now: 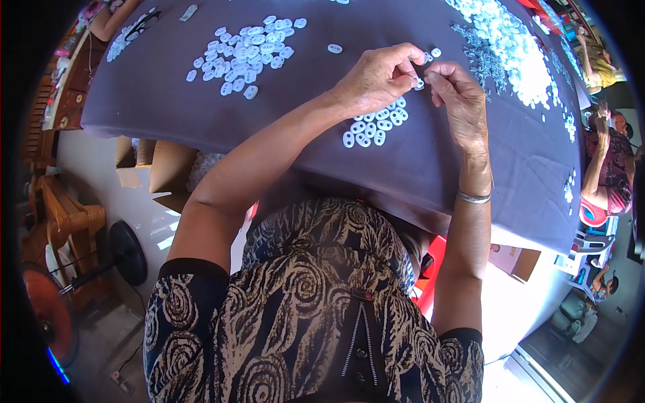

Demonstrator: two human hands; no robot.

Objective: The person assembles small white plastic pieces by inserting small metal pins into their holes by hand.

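Pinching a small white oval plastic piece with two holes (419, 83) at the thumb tip of the left hand (376, 77), above a purplish-grey cloth (524, 161), at one o'clock in the view. Holding the right hand (460, 94) just beside it, thumb and forefinger curled close, too hidden to tell any contents. Working amid matching white ovals (383, 125) clustered at seven o'clock from that piece, a loose white pile (252, 40) at nine and a bright white heap (524, 64) at two.
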